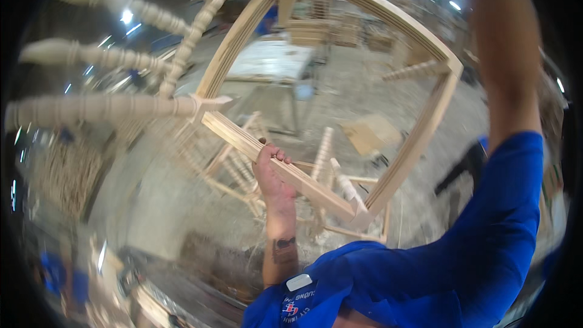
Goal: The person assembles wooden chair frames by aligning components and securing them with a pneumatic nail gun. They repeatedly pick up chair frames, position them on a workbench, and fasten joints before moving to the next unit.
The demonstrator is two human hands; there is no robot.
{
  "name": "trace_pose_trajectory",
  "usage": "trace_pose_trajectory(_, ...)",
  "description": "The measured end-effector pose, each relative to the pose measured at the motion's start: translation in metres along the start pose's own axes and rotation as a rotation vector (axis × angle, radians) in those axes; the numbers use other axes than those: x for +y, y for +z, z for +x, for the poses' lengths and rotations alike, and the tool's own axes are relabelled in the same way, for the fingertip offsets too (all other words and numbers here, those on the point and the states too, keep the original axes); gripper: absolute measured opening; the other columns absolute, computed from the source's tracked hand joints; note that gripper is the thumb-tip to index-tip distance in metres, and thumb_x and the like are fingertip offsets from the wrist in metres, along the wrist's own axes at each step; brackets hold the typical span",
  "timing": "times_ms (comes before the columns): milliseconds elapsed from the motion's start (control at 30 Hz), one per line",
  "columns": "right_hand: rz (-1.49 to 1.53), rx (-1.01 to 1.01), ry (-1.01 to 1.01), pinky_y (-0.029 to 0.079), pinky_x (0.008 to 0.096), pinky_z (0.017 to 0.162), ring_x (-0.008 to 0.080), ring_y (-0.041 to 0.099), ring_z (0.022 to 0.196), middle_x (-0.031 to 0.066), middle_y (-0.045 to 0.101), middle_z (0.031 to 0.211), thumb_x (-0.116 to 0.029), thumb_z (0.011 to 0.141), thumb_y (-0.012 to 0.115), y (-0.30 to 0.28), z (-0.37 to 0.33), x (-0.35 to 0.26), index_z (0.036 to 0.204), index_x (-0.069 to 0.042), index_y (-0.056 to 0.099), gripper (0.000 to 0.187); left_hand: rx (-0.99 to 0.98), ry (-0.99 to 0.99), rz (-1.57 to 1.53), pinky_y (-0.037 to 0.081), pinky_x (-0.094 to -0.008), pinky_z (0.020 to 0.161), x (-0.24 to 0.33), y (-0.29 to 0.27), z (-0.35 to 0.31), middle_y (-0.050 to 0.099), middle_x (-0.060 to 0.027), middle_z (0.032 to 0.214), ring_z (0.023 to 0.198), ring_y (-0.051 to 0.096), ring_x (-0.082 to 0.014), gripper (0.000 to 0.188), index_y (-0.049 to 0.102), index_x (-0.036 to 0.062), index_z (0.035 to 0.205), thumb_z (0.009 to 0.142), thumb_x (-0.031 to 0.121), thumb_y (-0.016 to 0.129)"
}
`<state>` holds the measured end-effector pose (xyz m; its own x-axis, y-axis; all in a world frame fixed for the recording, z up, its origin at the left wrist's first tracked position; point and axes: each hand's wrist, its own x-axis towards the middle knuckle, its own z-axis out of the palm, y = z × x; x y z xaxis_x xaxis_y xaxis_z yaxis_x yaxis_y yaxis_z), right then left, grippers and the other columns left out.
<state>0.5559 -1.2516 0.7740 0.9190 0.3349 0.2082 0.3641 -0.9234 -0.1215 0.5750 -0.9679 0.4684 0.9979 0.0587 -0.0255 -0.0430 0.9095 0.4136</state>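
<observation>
A bare wooden chair frame (pixel 419 140) is held up in front of me, tilted, with its open seat frame facing me. Its back, made of turned spindles (pixel 103 109), stretches toward the upper left. My left hand (pixel 276 170) is closed around the near rail (pixel 313 189) of the seat frame, fingers wrapped over the top edge. My right arm (pixel 510 54) is raised along the right side and leaves the picture at the top. The right hand lies outside the view, so what it touches is hidden.
More unfinished chair frames (pixel 325 152) stand on the floor just beyond the rail. A table with a pale top (pixel 267 59) is farther back, near a light-blue bucket (pixel 305 90). Flat cardboard (pixel 367 133) lies on the floor. Wood is stacked at left (pixel 70 170).
</observation>
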Motion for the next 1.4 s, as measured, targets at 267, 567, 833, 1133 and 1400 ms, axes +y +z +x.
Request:
trace_pose_trajectory(267,0.517,-0.391,-0.464,0.050,0.0342,0.095,0.0230,0.057,0.125,0.0162,0.057,0.142,-0.061,0.102,0.046,0.103,0.324,-0.096,0.161,-0.011,0.030,0.079,0.404,0.447,0.281,0.046,-0.0237,0.053,0.283,-0.074,0.046,0.055,-0.0009,0.089,0.067,0.055,-0.0083,0.045,0.053,0.0049,0.121,0.080,0.004,0.071)
trace_pose_trajectory(567,1.236,-0.936,-0.317,0.054,0.0458,0.084,0.0328,0.067,0.093,0.0146,0.069,0.119,-0.068,0.103,0.034,0.822,0.602,-0.290,0.140,-0.001,0.055,0.080,1.291,0.900,0.796,0.051,-0.0349,0.067,0.327,-0.216,0.021,0.061,-0.0076,0.091,0.077,0.060,-0.0159,0.046,0.057,-0.0030,0.112,0.071,0.009,0.074)
trace_pose_trajectory(833,1.450,-1.577,0.240,0.055,0.0353,0.078,0.0207,0.065,0.088,0.0101,0.064,0.100,-0.088,0.090,0.035,0.975,0.420,-0.436,0.131,-0.006,0.058,0.095,1.777,0.579,1.071,0.055,-0.0444,0.080,0.363,-0.273,0.078,0.071,-0.0255,0.096,0.087,0.072,-0.0356,0.049,0.053,-0.0005,0.113,0.073,0.015,0.075)
trace_pose_trajectory(1133,1.518,-1.065,0.066,0.053,0.0376,0.083,0.0220,0.066,0.093,0.0076,0.066,0.106,-0.070,0.099,0.047,0.884,0.467,-0.429,0.134,-0.003,0.057,0.077,1.677,0.664,0.874,0.053,-0.0365,0.085,0.397,-0.224,0.040,0.070,-0.0160,0.101,0.092,0.067,-0.0225,0.054,0.059,-0.0021,0.121,0.074,0.020,0.078)
trace_pose_trajectory(1400,1.381,-1.395,-0.579,0.051,0.0351,0.073,0.0206,0.059,0.079,0.0077,0.061,0.101,-0.045,0.096,0.064,0.585,0.538,-0.495,0.143,-0.001,0.045,0.067,1.218,1.141,0.817,0.053,-0.0373,0.059,0.491,-0.145,-0.084,0.066,-0.0080,0.076,0.063,0.062,-0.0162,0.054,0.064,-0.0071,0.104,0.083,0.040,0.079)
